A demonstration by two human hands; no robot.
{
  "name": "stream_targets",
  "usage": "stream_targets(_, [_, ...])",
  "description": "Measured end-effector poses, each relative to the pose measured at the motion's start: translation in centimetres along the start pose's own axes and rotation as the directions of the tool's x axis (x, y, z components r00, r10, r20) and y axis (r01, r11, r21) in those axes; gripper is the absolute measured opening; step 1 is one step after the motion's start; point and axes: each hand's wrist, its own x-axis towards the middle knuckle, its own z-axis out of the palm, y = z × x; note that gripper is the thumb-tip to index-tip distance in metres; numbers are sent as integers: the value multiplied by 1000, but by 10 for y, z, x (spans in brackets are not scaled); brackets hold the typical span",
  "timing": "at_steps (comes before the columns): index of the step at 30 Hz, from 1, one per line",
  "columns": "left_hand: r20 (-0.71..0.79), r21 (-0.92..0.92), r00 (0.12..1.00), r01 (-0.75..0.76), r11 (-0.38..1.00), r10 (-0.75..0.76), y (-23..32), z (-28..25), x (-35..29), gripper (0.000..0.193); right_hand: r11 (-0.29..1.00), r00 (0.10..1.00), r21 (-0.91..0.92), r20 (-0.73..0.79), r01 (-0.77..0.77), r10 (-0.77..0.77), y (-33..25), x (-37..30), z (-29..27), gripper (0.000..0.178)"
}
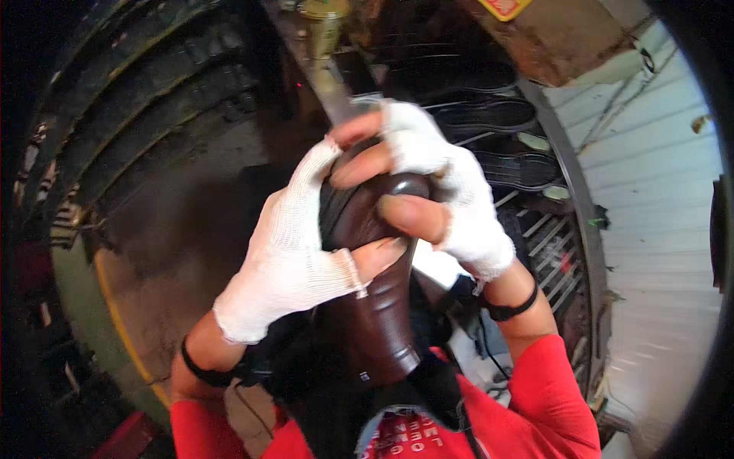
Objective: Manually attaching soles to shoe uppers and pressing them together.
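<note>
In front of my chest is a glossy dark brown leather shoe (378, 306), its narrower end toward my body and creases across its surface. Black material (334, 208) lies along its upper left side. My left hand (283, 264), in a white fingerless glove, grips the shoe from the left, thumb pressed on the brown surface. From the upper right my right hand (447, 183), gloved the same way, closes over the far end, with its thumb on top and its fingers bent round the edge. The right fingertips are slightly blurred. Both palms hide part of the shoe.
Several black shoes (489, 115) lie on a metal-barred rack (552, 256) to the right, beside a whitish corrugated panel (657, 229). A yellow-lidded jar (324, 30) stands at the far side. Curved dark racks (153, 84) fill the left, above brown floor (176, 229).
</note>
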Motion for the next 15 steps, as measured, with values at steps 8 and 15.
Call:
stream_targets(8, [-435, 327, 862, -117, 938, 259, -5, -20, 8, 66, 685, 737, 527, -152, -503, 658, 10, -76, 97, 111])
stream_targets(15, [-220, 501, 974, 156, 851, -49, -51, 3, -43, 112, 284, 500, 804, 19, -523, 866, 11, -120, 52, 84])
